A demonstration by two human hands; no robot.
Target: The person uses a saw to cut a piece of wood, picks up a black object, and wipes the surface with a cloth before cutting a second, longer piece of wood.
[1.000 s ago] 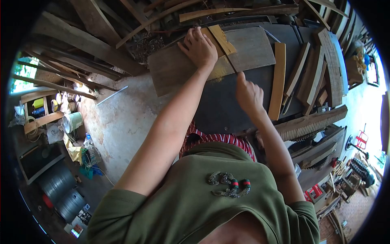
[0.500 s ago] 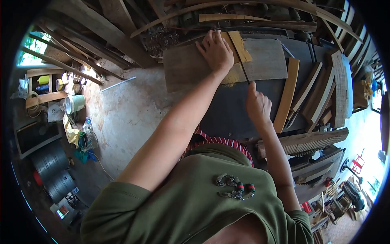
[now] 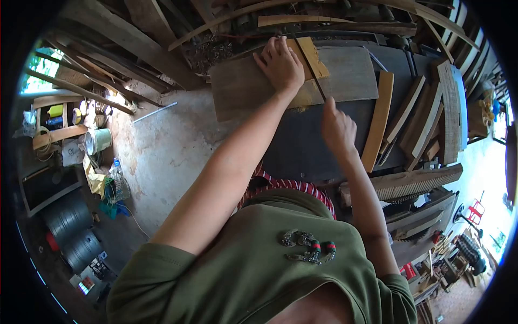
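My left hand (image 3: 281, 67) lies with fingers stretched out over a yellow piece of wood (image 3: 313, 56), pressing it down on a wide grey-brown board (image 3: 237, 92). My right hand (image 3: 340, 128) is closed around the near end of a hand saw (image 3: 313, 70); its handle is hidden in the fist. Seen almost edge-on, the thin dark blade runs across the yellow wood, just right of my left fingers. Yellow sawdust (image 3: 305, 101) is scattered on the board below the cut. How deep the blade sits cannot be made out.
The board rests on a dark tabletop (image 3: 302, 146). A curved yellow wood strip (image 3: 379, 121) and several brown curved pieces (image 3: 429, 124) lie to the right. Long timbers (image 3: 135, 46) lean at the upper left. A bucket (image 3: 99, 140) stands on the floor at left.
My right hand has moved slightly forward with the saw, away from my body. My left hand stays on the yellow wood. The whole view has shifted a little.
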